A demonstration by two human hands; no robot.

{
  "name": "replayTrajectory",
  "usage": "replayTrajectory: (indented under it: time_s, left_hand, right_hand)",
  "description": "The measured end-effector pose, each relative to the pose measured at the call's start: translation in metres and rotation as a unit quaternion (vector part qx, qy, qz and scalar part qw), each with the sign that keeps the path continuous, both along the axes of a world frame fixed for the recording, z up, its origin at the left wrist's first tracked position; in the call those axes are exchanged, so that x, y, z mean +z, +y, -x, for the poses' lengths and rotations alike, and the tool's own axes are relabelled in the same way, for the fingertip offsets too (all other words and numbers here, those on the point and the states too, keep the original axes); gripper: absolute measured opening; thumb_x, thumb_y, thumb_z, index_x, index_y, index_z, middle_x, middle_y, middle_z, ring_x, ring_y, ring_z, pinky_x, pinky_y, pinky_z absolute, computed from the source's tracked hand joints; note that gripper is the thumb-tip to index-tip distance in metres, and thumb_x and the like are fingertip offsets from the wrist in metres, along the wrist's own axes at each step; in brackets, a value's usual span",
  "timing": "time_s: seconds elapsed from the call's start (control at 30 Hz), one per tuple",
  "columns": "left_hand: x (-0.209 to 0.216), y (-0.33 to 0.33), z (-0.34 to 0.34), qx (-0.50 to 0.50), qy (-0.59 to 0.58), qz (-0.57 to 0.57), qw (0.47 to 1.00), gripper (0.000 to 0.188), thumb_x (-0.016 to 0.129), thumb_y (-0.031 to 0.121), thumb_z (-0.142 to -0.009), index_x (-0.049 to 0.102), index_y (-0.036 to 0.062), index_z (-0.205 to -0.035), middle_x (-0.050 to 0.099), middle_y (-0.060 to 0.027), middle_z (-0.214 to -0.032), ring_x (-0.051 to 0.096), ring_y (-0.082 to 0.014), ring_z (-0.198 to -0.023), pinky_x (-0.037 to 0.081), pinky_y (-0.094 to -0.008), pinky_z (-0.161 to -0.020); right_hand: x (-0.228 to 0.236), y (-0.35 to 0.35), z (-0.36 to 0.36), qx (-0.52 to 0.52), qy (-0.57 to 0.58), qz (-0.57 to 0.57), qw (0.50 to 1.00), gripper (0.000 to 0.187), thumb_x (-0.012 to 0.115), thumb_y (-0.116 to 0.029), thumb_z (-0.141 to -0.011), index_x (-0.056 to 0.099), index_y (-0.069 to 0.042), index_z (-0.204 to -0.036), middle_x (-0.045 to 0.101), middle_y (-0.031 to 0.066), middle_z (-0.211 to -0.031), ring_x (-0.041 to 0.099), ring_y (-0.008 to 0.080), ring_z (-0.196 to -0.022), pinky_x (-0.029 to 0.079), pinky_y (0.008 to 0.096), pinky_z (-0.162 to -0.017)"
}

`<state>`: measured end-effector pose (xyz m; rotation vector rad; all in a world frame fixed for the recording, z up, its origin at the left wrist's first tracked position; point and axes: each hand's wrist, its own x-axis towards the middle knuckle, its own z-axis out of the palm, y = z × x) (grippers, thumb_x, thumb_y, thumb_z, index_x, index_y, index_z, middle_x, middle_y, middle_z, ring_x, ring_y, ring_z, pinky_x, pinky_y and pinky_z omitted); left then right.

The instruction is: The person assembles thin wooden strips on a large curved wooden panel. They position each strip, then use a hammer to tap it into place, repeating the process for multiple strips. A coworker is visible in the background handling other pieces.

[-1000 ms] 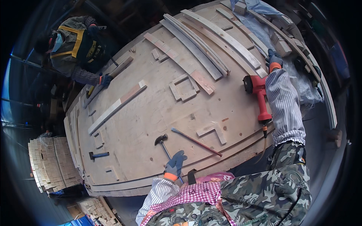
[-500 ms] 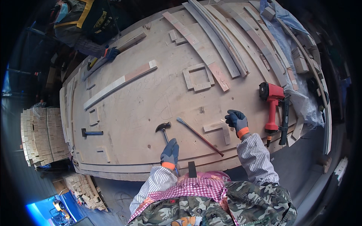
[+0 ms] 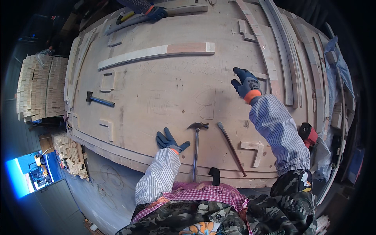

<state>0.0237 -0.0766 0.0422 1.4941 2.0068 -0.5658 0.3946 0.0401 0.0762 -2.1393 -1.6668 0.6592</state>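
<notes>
At the lower centre of the frame, the straight-shafted metal claw hammer point(image 3: 196, 152) lay just beside my left hand point(image 3: 171, 141), gloved, splayed and holding nothing. Right of it slanted a slim reddish pry bar point(image 3: 232, 150). Right of centre, my right hand point(image 3: 247, 84) was empty too, fingers parted over the pale plywood point(image 3: 131, 131). Farther, upper middle, lay a long, flat-faced wooden strip point(image 3: 150, 56).
</notes>
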Motion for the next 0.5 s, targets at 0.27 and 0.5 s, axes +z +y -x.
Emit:
replayTrajectory:
  time_s: [0.27,0.5]
  left_hand:
    - [-0.003,-0.001,0.001,-0.024,0.008,0.039,0.999,0.132,0.070,0.071,-0.055,-0.006,0.0119,-0.146,-0.007,-0.0315,-0.146,-0.006,-0.0481,-0.135,0.002,-0.0582,-0.107]
    - [0.006,0.006,0.000,-0.005,-0.003,0.099,0.995,0.130,0.067,0.072,-0.057,-0.007,0.0130,-0.146,-0.009,-0.0294,-0.147,-0.007,-0.0465,-0.136,0.002,-0.0582,-0.107]
  right_hand:
    - [-0.043,0.169,0.043,0.073,-0.189,-0.001,0.979,0.081,0.071,-0.035,-0.074,0.030,-0.013,-0.141,0.037,0.0136,-0.139,0.038,0.0311,-0.127,0.034,0.0396,-0.104]
    - [-0.027,0.175,0.064,0.160,-0.245,0.212,0.932,0.079,0.075,-0.048,-0.066,0.046,-0.010,-0.130,0.048,0.0115,-0.129,0.047,0.0305,-0.118,0.041,0.0383,-0.099]
